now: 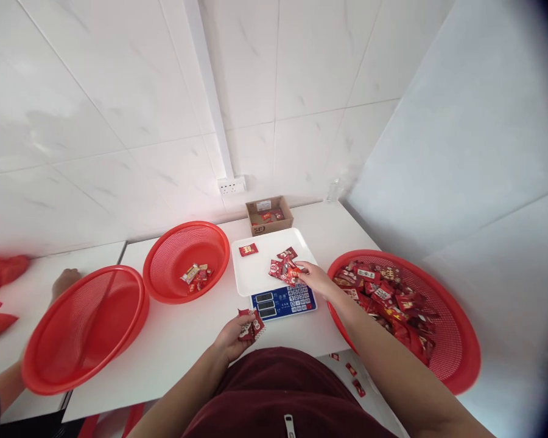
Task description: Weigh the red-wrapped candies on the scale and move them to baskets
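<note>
Meanwhile, the right hand (317, 278) pinched red candy packets (285, 271) atop the scale (256, 277), as the left hand (232, 337) clutched a second bunch (251, 326) just in front of the scale's keypad.

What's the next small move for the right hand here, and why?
Probably let go and lift the right hand off the scale tray: its fingertips are on the small pile there, which could skew the reading. The left hand holds more packets near the keypad.
</note>
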The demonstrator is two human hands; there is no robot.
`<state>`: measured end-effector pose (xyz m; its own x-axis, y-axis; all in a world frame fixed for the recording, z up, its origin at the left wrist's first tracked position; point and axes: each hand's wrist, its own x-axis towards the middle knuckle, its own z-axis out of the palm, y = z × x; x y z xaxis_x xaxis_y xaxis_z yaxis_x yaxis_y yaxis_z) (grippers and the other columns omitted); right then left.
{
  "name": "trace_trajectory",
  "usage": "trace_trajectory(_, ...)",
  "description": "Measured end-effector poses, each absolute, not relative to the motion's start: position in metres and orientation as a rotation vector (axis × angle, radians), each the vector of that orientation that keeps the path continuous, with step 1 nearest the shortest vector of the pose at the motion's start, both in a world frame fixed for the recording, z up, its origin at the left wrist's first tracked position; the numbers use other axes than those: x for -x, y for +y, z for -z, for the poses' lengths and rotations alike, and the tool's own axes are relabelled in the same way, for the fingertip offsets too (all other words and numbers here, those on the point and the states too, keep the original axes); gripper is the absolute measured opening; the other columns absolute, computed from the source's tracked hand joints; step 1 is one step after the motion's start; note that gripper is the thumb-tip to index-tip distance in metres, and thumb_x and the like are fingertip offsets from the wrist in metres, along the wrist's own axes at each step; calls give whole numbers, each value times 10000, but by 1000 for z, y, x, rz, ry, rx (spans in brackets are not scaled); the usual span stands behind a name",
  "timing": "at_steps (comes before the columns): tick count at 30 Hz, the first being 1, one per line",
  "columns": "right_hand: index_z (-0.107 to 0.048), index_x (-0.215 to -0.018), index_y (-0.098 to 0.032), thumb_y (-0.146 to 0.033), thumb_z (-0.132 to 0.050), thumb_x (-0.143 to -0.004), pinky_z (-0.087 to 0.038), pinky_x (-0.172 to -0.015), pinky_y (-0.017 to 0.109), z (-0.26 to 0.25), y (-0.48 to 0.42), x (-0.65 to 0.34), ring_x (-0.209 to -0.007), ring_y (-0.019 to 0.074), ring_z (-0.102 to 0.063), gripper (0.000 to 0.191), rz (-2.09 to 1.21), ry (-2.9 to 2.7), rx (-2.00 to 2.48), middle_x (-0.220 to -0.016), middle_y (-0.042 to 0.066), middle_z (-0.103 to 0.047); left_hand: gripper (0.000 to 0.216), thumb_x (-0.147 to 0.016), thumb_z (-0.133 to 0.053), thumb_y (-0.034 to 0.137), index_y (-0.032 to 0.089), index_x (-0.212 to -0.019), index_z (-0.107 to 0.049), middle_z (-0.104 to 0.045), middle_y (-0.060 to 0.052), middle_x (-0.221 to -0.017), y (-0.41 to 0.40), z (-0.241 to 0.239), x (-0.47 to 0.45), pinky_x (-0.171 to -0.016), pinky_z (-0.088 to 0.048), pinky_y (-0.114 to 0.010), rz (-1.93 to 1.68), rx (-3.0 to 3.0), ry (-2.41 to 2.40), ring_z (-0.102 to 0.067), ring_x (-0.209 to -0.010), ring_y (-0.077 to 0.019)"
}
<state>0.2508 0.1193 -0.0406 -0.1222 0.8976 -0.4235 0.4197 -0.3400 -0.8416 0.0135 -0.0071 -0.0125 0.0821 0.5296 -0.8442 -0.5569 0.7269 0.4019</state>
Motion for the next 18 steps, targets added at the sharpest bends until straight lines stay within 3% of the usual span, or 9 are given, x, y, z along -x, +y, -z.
trace_trajectory(10, -564, -1054, -201, -213, -387, -814, -531, -769, 320, 29, 128, -239, -893, 184, -655, 298, -1478, -1273, 1562, -1003, 72, -682, 99, -790, -534, 57, 124, -824, -597, -669, -31, -654, -7, 7, -10, -584, -490, -216, -818, 71, 1231, -623, -529, -117)
trace_trajectory(15, -557, -991, -192, -442, -328, -848, -538, -781, 358, 14, 142, -217, -998, 221, -632, 368, -1680, -1023, 1230, -1021, 114, -665, 70, -789, -546, 73, 128, -814, -581, -670, -38, -671, -10, 16, 2, -585, -499, -231, -859, 90, 1246, -634, -552, -128)
trace_trajectory(18, -552, -989, -196, -543, -246, -866, -535, -765, 322, 12, 157, -192, -955, 201, -639, 479, -1593, -1335, 1292, -998, 116, -661, 62, -796, -547, 79, 121, -831, -577, -667, -42, -673, -13, 20, 12, -578, -501, -236, -883, 122, 1287, -634, -553, -130)
